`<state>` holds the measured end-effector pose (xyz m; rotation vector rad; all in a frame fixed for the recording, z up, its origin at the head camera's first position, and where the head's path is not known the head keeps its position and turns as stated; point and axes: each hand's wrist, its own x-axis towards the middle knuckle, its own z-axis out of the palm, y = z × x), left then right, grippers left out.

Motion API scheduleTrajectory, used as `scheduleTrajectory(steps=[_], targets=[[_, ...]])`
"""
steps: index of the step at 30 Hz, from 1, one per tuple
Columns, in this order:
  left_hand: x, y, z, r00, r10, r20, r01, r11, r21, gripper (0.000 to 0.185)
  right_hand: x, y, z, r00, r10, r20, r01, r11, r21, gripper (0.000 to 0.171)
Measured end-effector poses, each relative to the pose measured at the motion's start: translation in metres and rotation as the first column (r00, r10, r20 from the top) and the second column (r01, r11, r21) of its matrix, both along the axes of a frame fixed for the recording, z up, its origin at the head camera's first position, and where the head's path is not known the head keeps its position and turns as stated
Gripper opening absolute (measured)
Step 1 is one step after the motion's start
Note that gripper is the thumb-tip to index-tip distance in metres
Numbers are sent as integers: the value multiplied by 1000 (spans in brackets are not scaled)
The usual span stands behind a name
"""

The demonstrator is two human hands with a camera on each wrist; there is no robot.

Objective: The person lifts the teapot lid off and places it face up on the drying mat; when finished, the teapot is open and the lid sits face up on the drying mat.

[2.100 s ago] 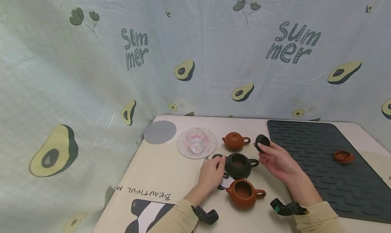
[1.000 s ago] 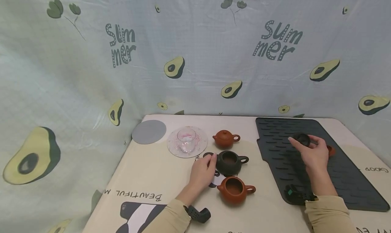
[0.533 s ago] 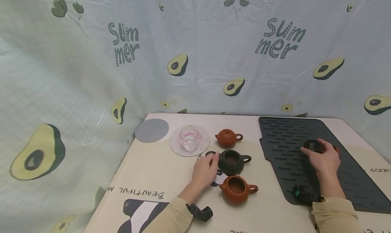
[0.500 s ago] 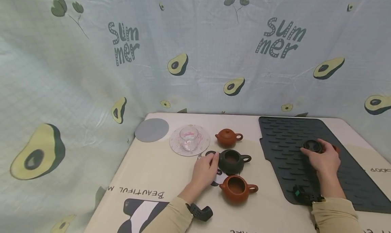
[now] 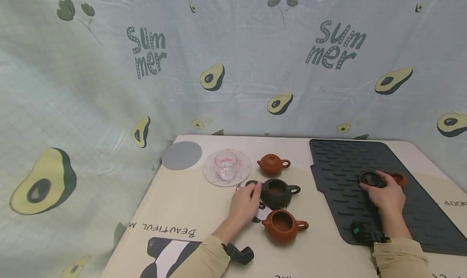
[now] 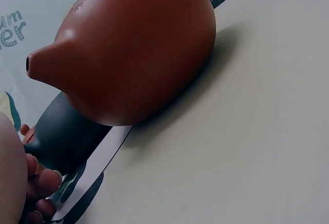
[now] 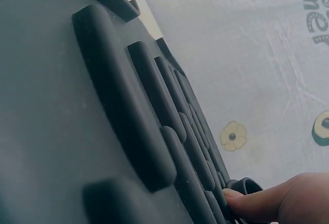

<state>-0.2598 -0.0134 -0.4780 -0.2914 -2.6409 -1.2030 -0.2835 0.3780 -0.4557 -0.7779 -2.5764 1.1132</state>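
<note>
My left hand (image 5: 243, 203) pinches the spout of a black teapot (image 5: 276, 197) whose top is uncovered, showing a brown inside. Just in front of it stands an uncovered reddish-brown teapot (image 5: 282, 232), which fills much of the left wrist view. Over the dark ribbed mat (image 5: 339, 189), my right hand (image 5: 388, 197) grips a black teapot lid (image 5: 370, 179), hollow side up, thumb at its near edge. The right wrist view has the thumb (image 7: 257, 203) against the lid's rim, low by the mat's ridges. A reddish-brown lid (image 5: 400, 180) lies on the mat behind the right hand, partly covered by it.
A lidded reddish-brown teapot (image 5: 271, 165) stands at the back. Left of it, a clear glass cup (image 5: 226, 170) sits on a round patterned coaster (image 5: 242, 176). A grey disc (image 5: 181, 155) lies at the back left corner. A printed curtain (image 5: 237, 47) hangs behind the table.
My right hand has carried the black lid from beside the black teapot rightward to the mat, turning it hollow side up, then shifted slightly nearer. The left hand keeps its hold on the spout.
</note>
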Motion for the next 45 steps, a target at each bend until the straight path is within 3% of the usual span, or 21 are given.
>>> scheduleTrajectory(steps=[6, 24, 31, 37, 45], targets=[[1, -2, 0, 1000, -1, 13, 1, 1000, 5, 43, -2, -1, 1, 998, 32, 61, -34, 999, 33, 74], [3, 0, 4, 1000, -1, 18, 1, 1000, 1, 41, 2, 2, 5, 996, 51, 79, -54, 998, 38, 75], [3, -1, 6, 999, -4, 33, 4, 1000, 3, 40, 3, 1, 7, 997, 41, 64, -41, 999, -4, 75], [3, -2, 7, 1000, -10, 5, 10, 1000, 5, 42, 3, 0, 10, 998, 17, 61, -14, 998, -54, 75], [0, -1, 7, 1000, -7, -7, 7, 1000, 6, 43, 4, -1, 15, 1000, -31, -5, 30, 992, -121, 73]])
